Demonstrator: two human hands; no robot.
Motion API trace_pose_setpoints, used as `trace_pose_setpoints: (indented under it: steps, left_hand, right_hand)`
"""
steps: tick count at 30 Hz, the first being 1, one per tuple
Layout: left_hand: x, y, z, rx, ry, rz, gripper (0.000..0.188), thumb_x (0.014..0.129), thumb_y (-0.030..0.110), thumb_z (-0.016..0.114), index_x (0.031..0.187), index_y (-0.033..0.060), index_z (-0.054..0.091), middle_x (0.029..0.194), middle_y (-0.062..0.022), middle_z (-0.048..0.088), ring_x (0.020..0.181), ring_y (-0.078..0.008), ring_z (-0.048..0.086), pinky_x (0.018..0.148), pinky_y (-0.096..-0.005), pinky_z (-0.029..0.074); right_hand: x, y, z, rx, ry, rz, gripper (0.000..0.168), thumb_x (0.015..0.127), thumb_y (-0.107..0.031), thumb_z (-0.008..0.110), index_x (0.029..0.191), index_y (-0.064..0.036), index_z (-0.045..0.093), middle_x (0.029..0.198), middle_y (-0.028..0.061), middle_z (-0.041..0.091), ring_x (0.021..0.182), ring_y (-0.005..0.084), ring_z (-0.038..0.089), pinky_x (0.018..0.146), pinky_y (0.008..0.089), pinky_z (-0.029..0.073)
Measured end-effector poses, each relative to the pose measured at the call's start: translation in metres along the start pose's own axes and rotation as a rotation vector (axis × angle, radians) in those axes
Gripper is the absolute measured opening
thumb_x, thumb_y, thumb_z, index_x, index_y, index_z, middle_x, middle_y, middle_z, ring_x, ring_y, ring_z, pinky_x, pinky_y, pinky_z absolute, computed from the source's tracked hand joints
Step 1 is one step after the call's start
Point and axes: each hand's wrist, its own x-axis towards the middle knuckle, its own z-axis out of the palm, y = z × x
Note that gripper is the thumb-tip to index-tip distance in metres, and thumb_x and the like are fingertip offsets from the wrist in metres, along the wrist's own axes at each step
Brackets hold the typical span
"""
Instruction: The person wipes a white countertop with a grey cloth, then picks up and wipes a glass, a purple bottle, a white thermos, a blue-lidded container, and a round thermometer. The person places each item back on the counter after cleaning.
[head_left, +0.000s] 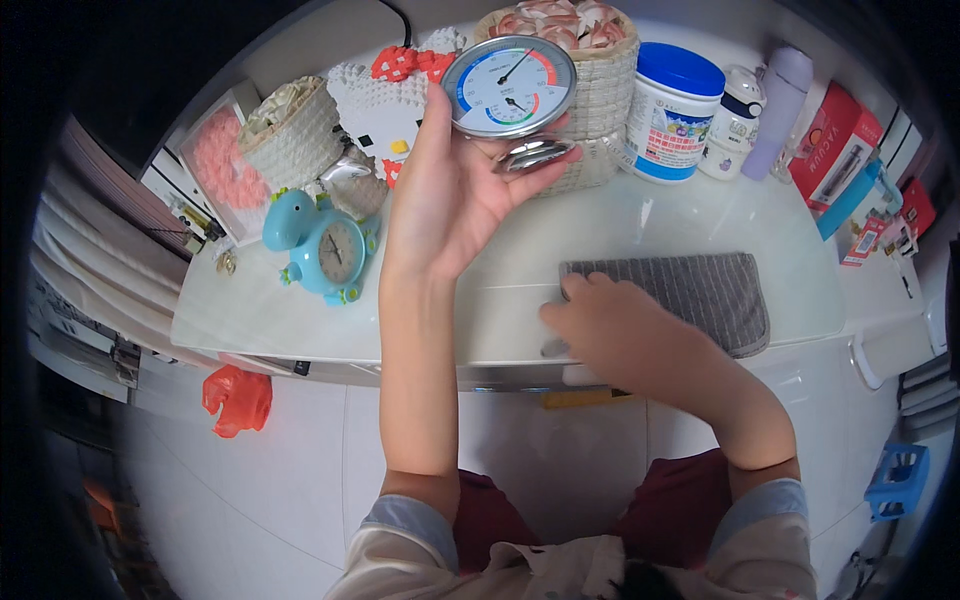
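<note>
My left hand (454, 199) is raised over the white glass-topped table (510, 307) and holds a round dial thermometer-hygrometer (507, 90). Its face is tilted up towards me, and a shiny metal base (534, 153) rests against my fingers. Lower and to the right, my right hand (611, 322) is blurred, with its fingers curled. It hovers by the left edge of a folded grey striped cloth (690, 292); whether it touches the cloth or grips anything cannot be made out.
To the left stands a turquoise dinosaur alarm clock (330, 244). Along the back are woven flower baskets (604, 90), a blue-lidded tub (671, 112), a white bottle (731, 124), a lilac bottle (778, 112) and a red box (836, 146). An orange-red plastic bag (237, 400) hangs below the table edge.
</note>
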Motion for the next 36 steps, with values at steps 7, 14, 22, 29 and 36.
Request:
trace_pose_setpoints:
  steps: [7, 14, 22, 29, 36]
  left_hand:
    - [0.002, -0.002, -0.008, -0.244, 0.034, -0.125, 0.066, 0.098, 0.049, 0.021, 0.138, -0.0041, 0.025, 0.127, -0.0306, 0.046, 0.117, -0.0518, 0.043, 0.098, -0.0501, 0.042]
    - [0.003, -0.004, -0.029, -0.454, -0.228, -0.188, 0.063, 0.099, 0.046, 0.023, 0.138, -0.0028, 0.029, 0.125, -0.0308, 0.048, 0.113, -0.043, 0.051, 0.089, -0.0471, 0.049]
    - [0.0, -0.007, -0.008, -0.304, -0.076, -0.196, 0.056, 0.1, 0.04, 0.026, 0.135, -0.0015, 0.035, 0.123, -0.0278, 0.052, 0.107, -0.0366, 0.058, 0.082, -0.0405, 0.053]
    - [0.003, -0.02, -0.02, -0.179, -0.116, -0.251, 0.044, 0.098, 0.032, 0.037, 0.124, -0.002, 0.047, 0.118, -0.0197, 0.058, 0.102, -0.0299, 0.061, 0.076, -0.0361, 0.055]
    - [0.001, -0.058, 0.025, 0.809, 0.13, -0.005, 0.028, 0.098, 0.024, 0.037, 0.105, 0.0027, 0.054, 0.085, -0.0045, 0.058, 0.076, -0.013, 0.055, 0.065, -0.0271, 0.047]
  right_hand:
    - [-0.004, 0.036, 0.007, 0.121, 0.138, -0.134, 0.014, 0.086, -0.014, 0.055, 0.082, -0.001, 0.052, 0.085, 0.015, 0.052, 0.082, 0.0313, 0.054, 0.073, 0.0401, 0.045]
    - [-0.025, 0.034, -0.001, 0.81, 0.393, 0.453, 0.018, 0.088, -0.017, 0.057, 0.089, 0.001, 0.055, 0.083, 0.0107, 0.06, 0.07, 0.019, 0.057, 0.066, 0.031, 0.046]
    - [-0.033, 0.049, 0.004, 1.666, 0.696, 0.419, 0.007, 0.087, -0.011, 0.06, 0.091, -0.007, 0.056, 0.079, -0.0011, 0.058, 0.066, 0.0046, 0.05, 0.06, 0.0208, 0.041]
    - [-0.039, 0.04, -0.014, 1.448, 1.238, 0.235, 0.012, 0.091, -0.011, 0.055, 0.1, -0.003, 0.055, 0.084, 0.0005, 0.06, 0.072, 0.0043, 0.054, 0.064, 0.0199, 0.043]
    - [-0.026, 0.04, -0.007, 0.594, 1.274, 0.201, 0.018, 0.086, -0.004, 0.06, 0.103, 0.001, 0.059, 0.086, 0.006, 0.06, 0.075, 0.014, 0.057, 0.065, 0.0247, 0.044]
